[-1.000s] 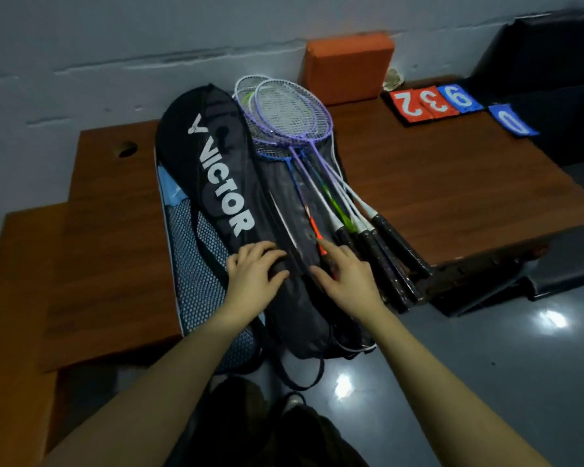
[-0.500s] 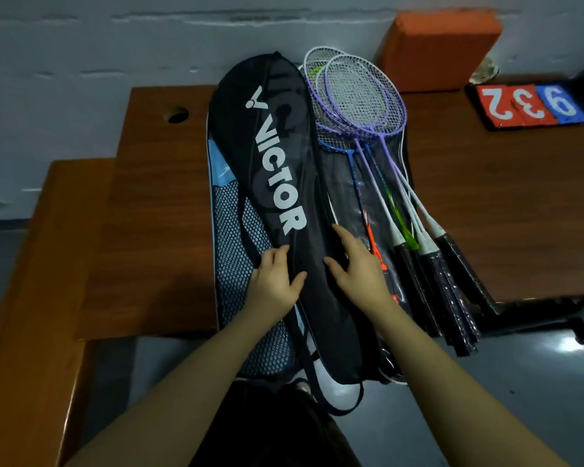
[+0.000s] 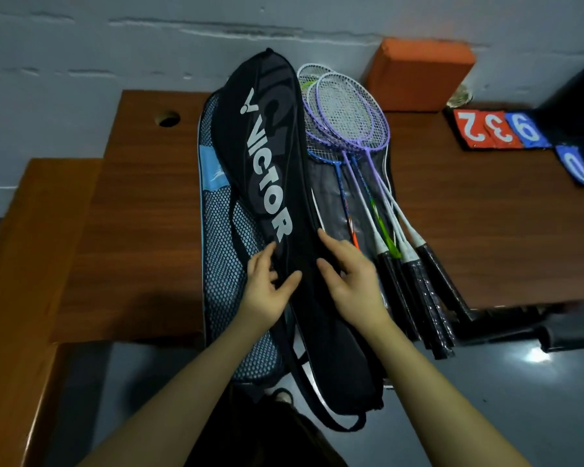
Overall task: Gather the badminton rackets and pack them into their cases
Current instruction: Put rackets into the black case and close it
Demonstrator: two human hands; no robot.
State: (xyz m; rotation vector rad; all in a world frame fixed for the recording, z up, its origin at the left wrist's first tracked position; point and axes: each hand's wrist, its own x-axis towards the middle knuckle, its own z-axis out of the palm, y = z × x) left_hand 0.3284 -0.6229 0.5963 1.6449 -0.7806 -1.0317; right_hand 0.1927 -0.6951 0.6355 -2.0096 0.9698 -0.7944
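- The rackets (image 3: 368, 183) are gathered: a bundle of several, mostly purple-framed with 1 blue frame showing, lies in a fan on what looks like an open dark case (image 3: 331, 193), heads toward the wall, black grips overhanging the near table edge.
- None of them looks enclosed yet; I judge the packing barely begun, with closing or sleeving each case left.
- The black VICTOR case (image 3: 267, 170) lies lengthwise just left of the rackets, its narrow end hanging past the table edge toward the person.
- Under it, a blue mesh case (image 3: 223, 264) shows along its left side; whether either holds a racket cannot be told.
- The left hand (image 3: 267, 294) rests on the VICTOR case below the lettering, fingers loosely spread and slightly bent, gripping nothing that I can see.
- The right hand (image 3: 354, 281) lies at that case's right edge, fingers extended and relaxed, touching the fabric beside the racket shafts.
- My guess is that the hands are finding the case's opening or zip.
- The surface is a brown wooden table (image 3: 469, 230) with a round cable hole (image 3: 167, 119), and a lower wooden bench (image 3: 24, 264) at left.
- An orange block (image 3: 418, 75) stands against the grey wall (image 3: 81, 62); numbered score cards (image 3: 499, 129) showing 2, 3, 9 and 0 lie at right.
- The floor (image 3: 520, 382) is dark and glossy with a light reflection.
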